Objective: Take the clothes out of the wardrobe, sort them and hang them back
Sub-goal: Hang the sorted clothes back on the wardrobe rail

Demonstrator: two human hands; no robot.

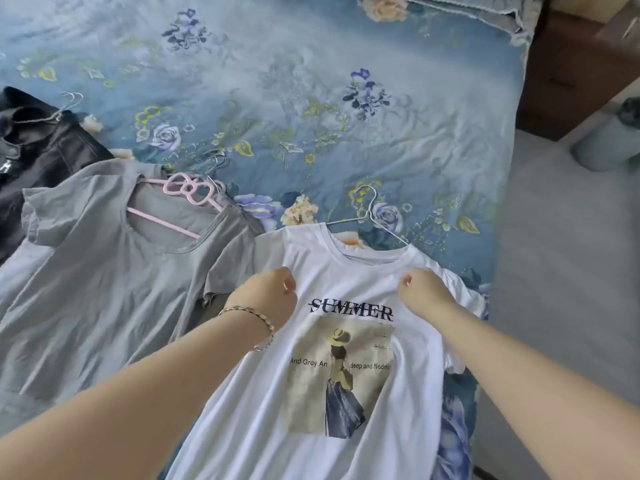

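White T-shirt with a "SUMMER" print lies face up along the near right part of the bed, its neckline threaded on a thin wire hanger whose hook points away from the person. Its jersey looks light, soft and limp, so it will likely sag and fold wherever it is unsupported; the safest hold is probably the hanger's hook or the two shoulder seams, keeping the neck from slipping off the wire. Both hands are at the chest just below the collar: the left hand, wearing a beaded bracelet, and the right hand each have a closed grip, fingertips seemingly pinching the fabric, which puckers slightly there. Just left, touching the white sleeve, a grey T-shirt lies on a pink hanger with a bow shape. Beyond it, at the far left, is a dark garment on another wire hanger. Right of the bed stand a wooden cabinet and a round bin on the pale floor.
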